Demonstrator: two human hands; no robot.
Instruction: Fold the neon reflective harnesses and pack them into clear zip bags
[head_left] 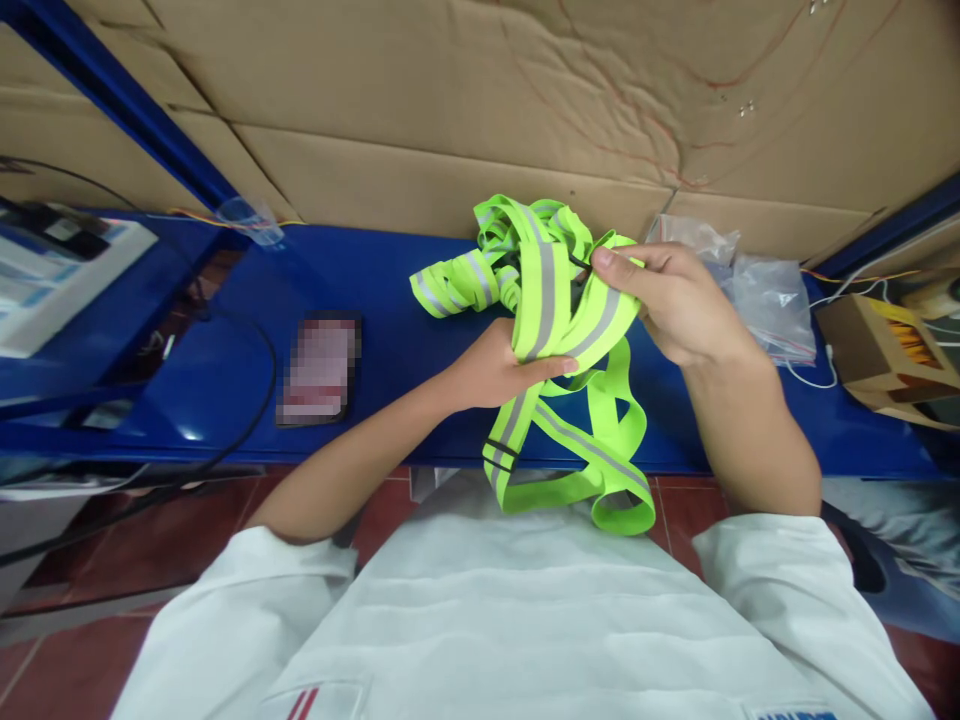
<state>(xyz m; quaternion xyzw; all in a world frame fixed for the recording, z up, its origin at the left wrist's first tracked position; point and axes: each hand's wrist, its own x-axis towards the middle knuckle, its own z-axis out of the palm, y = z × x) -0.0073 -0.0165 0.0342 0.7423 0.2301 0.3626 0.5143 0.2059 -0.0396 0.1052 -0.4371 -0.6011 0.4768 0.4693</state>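
A neon yellow-green reflective strap [547,290] with a grey stripe runs between my two hands. My left hand [510,370] is closed round its lower fold, thumb on top. With thumb and fingers, my right hand [660,290] pinches a higher part of the strap. Loose loops hang below over the blue table's front edge, and a black slider [501,455] sits on one of them. Behind my hands lies a tangled heap of the same strapping [457,280] on the blue table [397,400]. A dark piece near my right fingers is partly hidden.
A blurred-out phone-like object [319,370] lies on the left of the table. A clear plastic cup [251,218] rests near the cardboard backing [420,90]. Clear plastic bags [769,300] and an open cardboard box [885,355] are at right. Black cable [259,400] crosses the left side.
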